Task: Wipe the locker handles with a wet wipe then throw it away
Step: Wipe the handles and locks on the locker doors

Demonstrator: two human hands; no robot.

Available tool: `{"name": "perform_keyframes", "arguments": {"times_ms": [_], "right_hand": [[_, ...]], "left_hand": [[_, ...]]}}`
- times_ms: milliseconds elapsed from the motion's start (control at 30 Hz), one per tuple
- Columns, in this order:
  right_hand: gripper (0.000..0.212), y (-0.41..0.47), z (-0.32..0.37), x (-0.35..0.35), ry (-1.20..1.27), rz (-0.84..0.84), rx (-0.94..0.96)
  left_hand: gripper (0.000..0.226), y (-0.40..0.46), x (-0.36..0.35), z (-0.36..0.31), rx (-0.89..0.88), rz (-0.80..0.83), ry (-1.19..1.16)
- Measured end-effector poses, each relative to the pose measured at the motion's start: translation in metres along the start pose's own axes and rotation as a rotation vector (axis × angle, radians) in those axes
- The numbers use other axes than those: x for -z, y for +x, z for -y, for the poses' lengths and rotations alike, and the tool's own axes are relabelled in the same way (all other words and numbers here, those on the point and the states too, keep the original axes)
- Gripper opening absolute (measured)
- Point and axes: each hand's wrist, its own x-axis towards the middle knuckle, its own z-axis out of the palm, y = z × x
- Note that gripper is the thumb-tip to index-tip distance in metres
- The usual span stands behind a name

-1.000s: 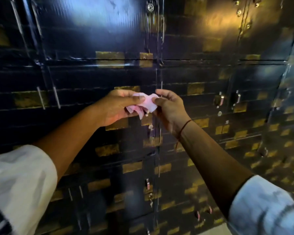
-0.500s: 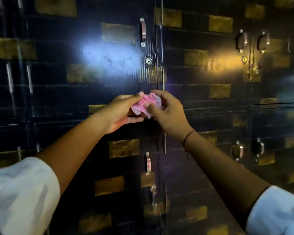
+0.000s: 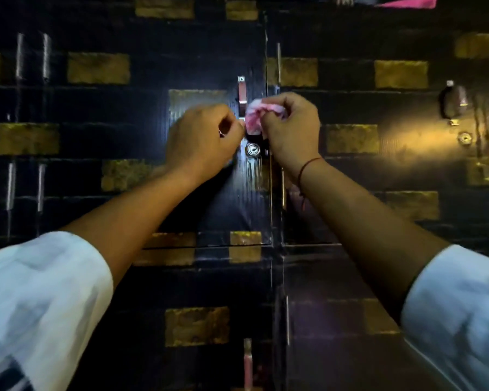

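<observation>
the right hand (image 3: 290, 131) is pinching the pink wet wipe (image 3: 261, 114) against the locker handle (image 3: 242, 93); the left hand (image 3: 203, 142) is curling beside it (apparently pinching the wipe's edge). wiping is underway; next, rubbing along the handle.

The lower part of the metal handle (image 3: 242, 93) was hidden behind the pink wet wipe (image 3: 256, 115) and the two hands. The right hand (image 3: 290, 128) covered most of the wipe, so its full shape could not be told. Whether the left hand (image 3: 202, 139) pinched the wipe's edge was unclear; its fingers (image 3: 229, 127) curled out of sight. A pink object (image 3: 407, 1) was cut off by the top edge. The handles at far right (image 3: 453, 101) were blurred, one cropped.
</observation>
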Motion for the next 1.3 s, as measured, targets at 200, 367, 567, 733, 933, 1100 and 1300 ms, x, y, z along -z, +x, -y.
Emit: {"name": "perform_keyframes", "arguments": {"times_ms": [200,367,567,733,933,1100,1300], "right_hand": [[0.037,0.057,0.014,-0.031,0.002,0.053,0.106],[0.013,0.072,0.015,-0.039,-0.199,0.101,0.191],[0.015,0.058,0.004,-0.036,-0.12,0.066,0.115],[0.013,0.06,0.013,-0.028,-0.153,0.155,0.054],[0.017,0.055,0.006,-0.032,-0.103,0.109,0.04],[0.017,0.054,0.009,-0.029,-0.104,0.124,0.035],[0.015,0.034,0.002,-0.029,-0.178,0.097,0.189]], "left_hand": [[0.033,0.034,-0.002,0.028,-0.1,-0.067,0.201],[0.07,0.037,-0.018,0.048,-0.085,0.091,0.438],[0.074,0.03,-0.032,0.05,-0.12,0.077,0.517],[0.075,0.033,-0.029,0.055,-0.169,0.091,0.52],[0.077,0.033,-0.027,0.058,-0.193,0.064,0.519],[0.078,0.033,-0.026,0.057,-0.193,0.061,0.519],[0.078,0.032,-0.027,0.057,-0.19,0.049,0.509]]}}
